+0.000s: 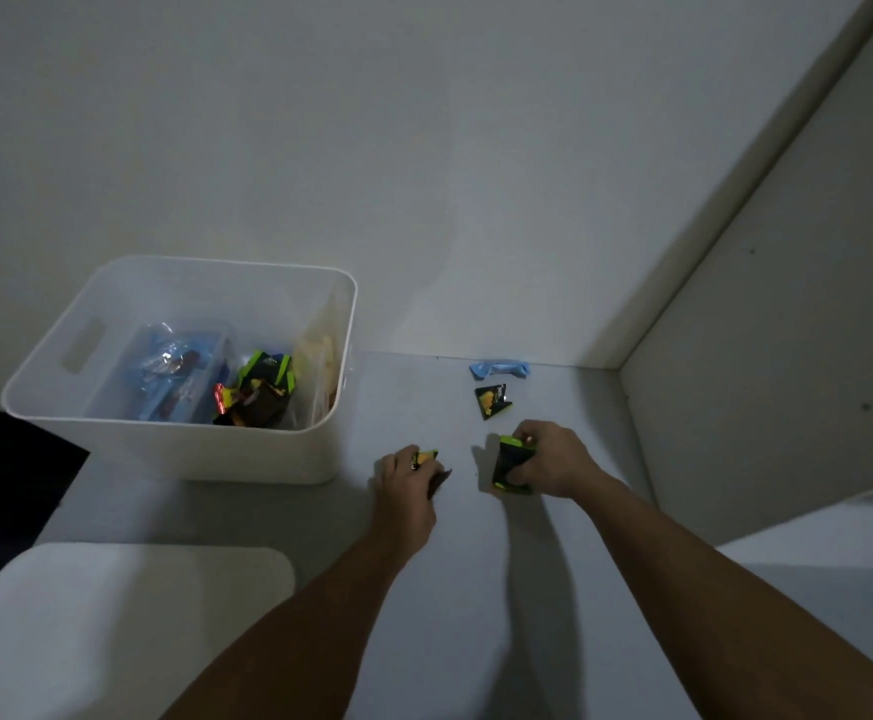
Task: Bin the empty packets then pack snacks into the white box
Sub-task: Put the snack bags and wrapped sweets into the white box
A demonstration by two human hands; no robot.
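Observation:
A white box (112,304) with a handle slot stands on the table at the left, holding several snack packets: blue ones, black-and-green ones and a pale one. My left hand (404,478) grips a small black-and-green packet (426,456) just right of the box's front corner. My right hand (554,459) is closed on a larger black-and-green packet (510,466) resting on the table. Beyond my hands lie a small black-and-yellow packet (492,400) and a crumpled blue packet (499,368) near the back wall.
A white lid or pad (122,615) lies at the near left. The table (476,589) ends at walls behind and to the right. A dark area (3,485) borders the table's left edge.

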